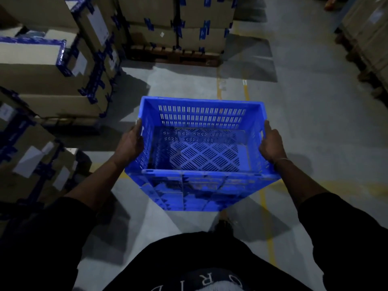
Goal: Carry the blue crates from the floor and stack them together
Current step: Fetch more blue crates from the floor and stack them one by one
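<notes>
An empty blue crate (201,152) with slotted walls and a perforated bottom hangs in front of me, above the concrete floor. My left hand (130,143) grips its left rim, thumb on top and fingers down the outer wall. On the opposite rim my right hand (271,143) holds the same way. The crate is level, with its open top facing me. No other blue crate is in view.
Stacked cardboard boxes (52,66) with blue tape stand on pallets along the left. More boxes on a wooden pallet (174,55) block the far middle. Another loaded pallet (367,49) stands at the right. Yellow floor lines (266,206) run down the grey aisle.
</notes>
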A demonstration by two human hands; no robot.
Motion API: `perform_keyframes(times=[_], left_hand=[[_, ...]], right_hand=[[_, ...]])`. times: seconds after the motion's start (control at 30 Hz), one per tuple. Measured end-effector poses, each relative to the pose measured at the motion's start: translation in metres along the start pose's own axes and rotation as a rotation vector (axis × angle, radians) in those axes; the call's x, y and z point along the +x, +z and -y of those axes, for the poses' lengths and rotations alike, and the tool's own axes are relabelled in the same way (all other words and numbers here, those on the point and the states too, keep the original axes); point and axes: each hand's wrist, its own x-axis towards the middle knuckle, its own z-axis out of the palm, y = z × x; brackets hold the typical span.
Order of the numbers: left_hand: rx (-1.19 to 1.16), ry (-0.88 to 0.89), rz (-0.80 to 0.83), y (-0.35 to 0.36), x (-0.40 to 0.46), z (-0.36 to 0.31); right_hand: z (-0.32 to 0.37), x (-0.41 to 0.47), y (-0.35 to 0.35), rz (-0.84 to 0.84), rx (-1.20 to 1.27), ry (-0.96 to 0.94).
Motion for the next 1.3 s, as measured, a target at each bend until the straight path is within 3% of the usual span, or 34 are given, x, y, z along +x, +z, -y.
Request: perform_keyframes(times=[0.27, 0.53, 0.77, 0.9, 1.03, 1.3], left_hand=[[0.042, -0.05, 0.022, 0.003, 0.002, 0.001], [0.241, -0.081, 0.186, 0.014, 0.013, 0.006], [0.344, 0.05, 0.27, 0.011, 0.018, 0.012], [0.339, 0.146, 0.27, 0.022, 0.014, 0.02], [0.339, 0.128, 0.274, 0.024, 0.024, 0.024], [0.339, 0.114, 0.288, 0.023, 0.033, 0.025]], right_hand=[[-0.007, -0.004, 0.006, 0.029, -0.007, -0.03], [0.0, -0.006, 0.014, -0.017, -0.057, -0.029], [-0.016, -0.002, 0.005, 0.17, -0.066, -0.132], [-0.021, -0.008, 0.011, 0.072, -0.038, -0.213], [-0.015, 0.001, 0.014, -0.012, -0.074, -0.189], [-0.013, -0.001, 0.014, -0.022, -0.115, -0.138]])
